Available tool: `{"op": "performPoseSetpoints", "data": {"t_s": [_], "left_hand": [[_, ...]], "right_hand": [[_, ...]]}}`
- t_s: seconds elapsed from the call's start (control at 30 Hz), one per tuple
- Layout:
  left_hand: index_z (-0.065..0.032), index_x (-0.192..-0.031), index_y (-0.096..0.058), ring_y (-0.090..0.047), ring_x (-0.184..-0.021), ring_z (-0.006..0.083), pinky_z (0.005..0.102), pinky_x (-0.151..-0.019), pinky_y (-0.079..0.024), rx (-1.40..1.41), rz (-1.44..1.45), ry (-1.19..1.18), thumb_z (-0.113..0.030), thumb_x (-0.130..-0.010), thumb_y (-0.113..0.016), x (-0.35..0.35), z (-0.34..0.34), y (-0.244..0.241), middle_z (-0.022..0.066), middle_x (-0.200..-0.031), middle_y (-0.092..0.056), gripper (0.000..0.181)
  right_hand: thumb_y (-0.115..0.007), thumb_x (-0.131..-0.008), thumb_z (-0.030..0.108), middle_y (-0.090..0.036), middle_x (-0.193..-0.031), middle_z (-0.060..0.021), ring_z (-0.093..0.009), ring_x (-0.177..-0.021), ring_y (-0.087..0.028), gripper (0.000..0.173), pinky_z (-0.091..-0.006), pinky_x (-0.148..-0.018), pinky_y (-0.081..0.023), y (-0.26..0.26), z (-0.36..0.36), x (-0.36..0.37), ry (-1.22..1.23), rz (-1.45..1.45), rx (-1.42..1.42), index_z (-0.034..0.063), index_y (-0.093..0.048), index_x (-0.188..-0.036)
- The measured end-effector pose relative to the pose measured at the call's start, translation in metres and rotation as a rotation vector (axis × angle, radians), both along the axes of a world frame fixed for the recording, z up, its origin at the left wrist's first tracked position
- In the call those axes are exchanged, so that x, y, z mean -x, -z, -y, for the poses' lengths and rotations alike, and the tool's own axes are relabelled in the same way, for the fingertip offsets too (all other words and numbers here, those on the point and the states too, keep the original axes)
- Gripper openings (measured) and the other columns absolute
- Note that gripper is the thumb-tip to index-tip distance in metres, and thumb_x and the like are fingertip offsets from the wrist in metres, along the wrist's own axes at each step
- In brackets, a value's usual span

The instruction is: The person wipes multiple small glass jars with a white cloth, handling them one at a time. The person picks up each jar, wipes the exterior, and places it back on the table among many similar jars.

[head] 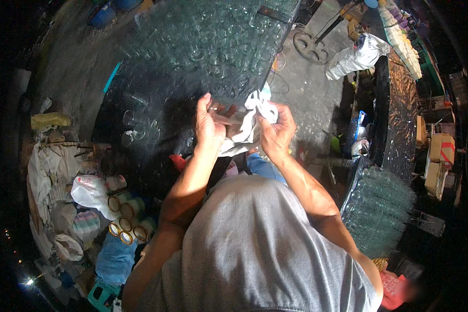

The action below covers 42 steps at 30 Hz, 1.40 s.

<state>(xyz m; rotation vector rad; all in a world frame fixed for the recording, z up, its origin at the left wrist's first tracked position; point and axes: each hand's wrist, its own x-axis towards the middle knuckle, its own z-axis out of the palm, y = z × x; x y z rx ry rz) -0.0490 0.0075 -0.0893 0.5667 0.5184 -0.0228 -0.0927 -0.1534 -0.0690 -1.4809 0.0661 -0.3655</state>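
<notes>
My left hand (210,128) grips a clear glass vessel (229,110) from its left side, thumb pointing up. A white cloth (249,124) is bunched at the vessel's right end, pinched by the fingers of my right hand (277,130). Part of this cloth hangs below the glass towards my lap. Whether some of it is inside the vessel, I cannot tell. Both hands are above the near edge of a table with a black plastic cover (167,87). Several clear glasses (141,125) lie or stand to the left of my left hand.
Densely packed glassware (206,43) covers the table's far part, a dark flat bar (273,14) on it. More glassware (382,214) stands at right. A round pedestal base (311,47) and a white sack (358,56) are beyond. Gold-rimmed jars (126,210) lie at left.
</notes>
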Motion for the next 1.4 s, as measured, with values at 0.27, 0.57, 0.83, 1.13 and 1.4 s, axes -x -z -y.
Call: {"op": "performPoseSetpoints", "data": {"t_s": [0.27,0.57,0.83,1.13,1.4], "left_hand": [[-0.0065,-0.096,-0.056,-0.064,-0.088,0.0278,0.0511,-0.078,-0.055,-0.107,0.003,-0.027,-0.042,-0.092,-0.066,0.001,-0.012,0.023,0.0066,-0.085,-0.053,0.037],[-0.0079,-0.106,-0.054,-0.056,-0.087,0.0234,0.0483,-0.077,-0.059,-0.069,-0.001,-0.061,-0.034,-0.091,-0.07,0.001,0.007,0.007,0.006,-0.094,-0.049,0.034],[-0.01,-0.099,-0.057,-0.057,-0.09,0.019,0.0392,-0.079,-0.052,0.024,-0.107,-0.058,-0.036,-0.088,-0.072,-0.011,-0.008,0.021,0.0034,-0.094,-0.056,0.032],[-0.007,-0.101,-0.065,-0.06,-0.078,0.0137,0.0302,-0.068,-0.052,-0.364,0.118,-0.209,-0.014,-0.089,-0.073,0.004,0.014,0.004,0.0023,-0.09,-0.063,0.016],[-0.0115,-0.099,-0.061,-0.061,-0.076,0.0178,0.0353,-0.068,-0.055,-0.009,-0.011,-0.1,-0.027,-0.091,-0.071,-0.007,-0.004,0.012,0.0024,-0.084,-0.059,0.019]], "right_hand": [[-0.072,-0.088,0.007,-0.058,-0.125,-0.0219,-0.036,-0.117,-0.06,0.034,-0.0417,-0.096,-0.05,-0.017,0.025,0.002,-0.578,-0.051,0.548,-0.0003,-0.065,-0.12],[-0.08,-0.077,0.002,-0.066,-0.104,-0.0128,-0.024,-0.097,-0.062,0.027,-0.0349,-0.083,-0.052,0.001,0.017,0.013,-0.148,0.121,0.48,0.0041,-0.076,-0.104],[-0.08,-0.083,0.0,-0.057,-0.132,-0.0139,-0.019,-0.12,-0.057,0.047,-0.0328,-0.099,-0.05,0.005,0.029,0.006,-0.281,0.054,-0.022,0.0003,-0.056,-0.123],[-0.083,-0.084,0.013,-0.072,-0.084,-0.0065,-0.01,-0.081,-0.063,0.025,-0.0271,-0.075,-0.052,-0.033,0.008,0.011,-0.078,-0.601,0.55,-0.0016,-0.071,-0.101],[-0.08,-0.08,-0.007,-0.069,-0.097,-0.0055,-0.012,-0.089,-0.064,0.035,-0.0268,-0.077,-0.053,-0.011,0.038,0.03,-0.343,-0.1,0.24,-0.0015,-0.068,-0.113]]}}
